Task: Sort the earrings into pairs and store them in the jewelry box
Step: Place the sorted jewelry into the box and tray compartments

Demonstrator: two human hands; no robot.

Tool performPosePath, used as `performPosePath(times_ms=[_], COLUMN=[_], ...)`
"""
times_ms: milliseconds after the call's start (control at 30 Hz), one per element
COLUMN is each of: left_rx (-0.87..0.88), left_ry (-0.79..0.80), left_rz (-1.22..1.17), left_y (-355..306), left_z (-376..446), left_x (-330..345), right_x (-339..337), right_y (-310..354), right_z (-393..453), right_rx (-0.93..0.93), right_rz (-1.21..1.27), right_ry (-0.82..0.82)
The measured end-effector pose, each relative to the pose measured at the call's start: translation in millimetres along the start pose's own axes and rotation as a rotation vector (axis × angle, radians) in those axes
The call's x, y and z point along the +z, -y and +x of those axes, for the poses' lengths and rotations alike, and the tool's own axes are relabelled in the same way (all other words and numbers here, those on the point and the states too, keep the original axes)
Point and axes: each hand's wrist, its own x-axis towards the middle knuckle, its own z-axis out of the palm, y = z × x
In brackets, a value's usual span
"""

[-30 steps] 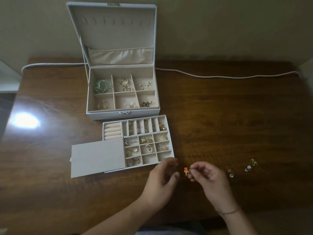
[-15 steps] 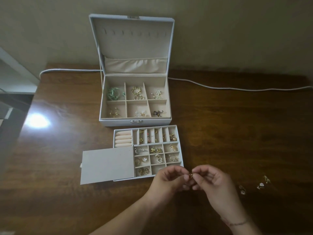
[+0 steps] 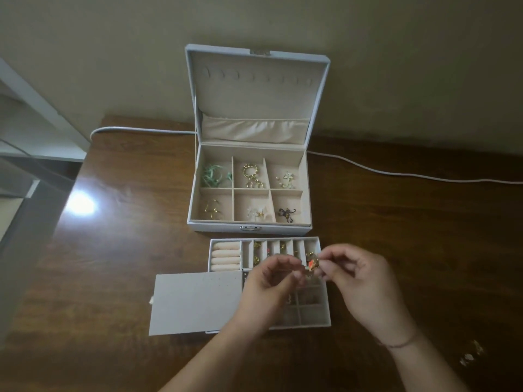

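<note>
An open grey jewelry box [image 3: 249,228] stands at the back of the wooden table, its six compartments holding earrings. In front of it lies the removable tray [image 3: 314,323] with small compartments, ring rolls [image 3: 225,256] and a half-slid lid [image 3: 195,302]. Both hands hover over the tray. My right hand [image 3: 365,287] pinches a small orange and gold earring [image 3: 313,263] between thumb and forefinger. My left hand [image 3: 267,290] has its fingertips pinched right beside the earring; whether they touch it I cannot tell. The hands hide several tray compartments.
A few loose earrings [image 3: 471,355] lie on the table at the near right. A white cable [image 3: 396,174] runs along the back behind the box. The table's left edge [image 3: 70,199] drops off beside a bright light reflection [image 3: 80,204].
Both hands have moved up from the table in front of the tray to over the tray, carrying the orange earring. The view has shifted, so the box sits further right in frame.
</note>
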Motion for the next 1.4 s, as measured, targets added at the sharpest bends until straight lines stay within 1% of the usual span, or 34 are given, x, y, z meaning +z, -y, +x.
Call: performPosePath(times_ms=[67, 133, 200, 233, 300, 400, 467, 633, 700, 867, 1100, 1233, 1300, 1400], left_rx=[0.119, 0.327, 0.507, 0.541, 0.573, 0.642, 0.63, 0.556, 0.549, 0.566, 0.503, 0.511, 0.502, 0.484], left_ry=[-0.052, -0.085, -0.08, -0.078, -0.111, -0.232, -0.253, -0.065, -0.056, -0.115, -0.116, -0.141, -0.187, -0.33], left_rz=[0.278, 0.529, 0.713, 0.769, 0.851, 0.889, 0.917, 1.292, 1.358, 1.314, 1.188, 1.079, 0.975, 0.79], left_y=[-11.3, -27.8, -43.2, -49.3, -57.9, -69.1, -74.7, -76.7, -74.0, -70.2, -72.5, -75.4, -78.7, -81.8], left_z=[11.4, 25.3, 43.8, 53.4, 70.2, 90.5, 108.1, 147.0, 149.6, 151.4, 150.4, 151.9, 150.6, 151.1], left_x=[-10.2, -23.0, -36.9, -43.5, -54.0, -61.1, -65.2, -70.4, -69.9, -72.5, -76.7, -77.0, -77.7, -82.4], right_x=[-1.5, -0.3, 2.4, 4.2, 8.1, 15.0, 20.6, 35.0, 38.9, 49.0, 63.8, 64.8, 65.7, 66.0], right_y=[12.5, 23.1, 31.4, 34.7, 39.6, 40.6, 38.1, 37.6, 40.9, 47.0, 40.5, 40.9, 39.3, 35.0], right_z=[24.7, 50.4, 76.1, 89.1, 115.0, 150.4, 168.6, 197.1, 205.0, 222.4, 222.5, 226.0, 227.2, 227.9], right_rx=[-0.06, -0.109, -0.128, -0.123, -0.09, -0.036, -0.007, 0.029, 0.027, 0.015, -0.003, 0.006, 0.003, -0.047], right_rz=[-0.026, -0.066, -0.108, -0.123, -0.146, -0.181, -0.197, -0.224, -0.233, -0.274, -0.358, -0.405, -0.455, -0.588], right_ry=[-0.011, -0.018, -0.024, -0.026, -0.028, -0.034, -0.036, -0.03, -0.017, 0.011, -0.015, -0.016, -0.02, -0.004])
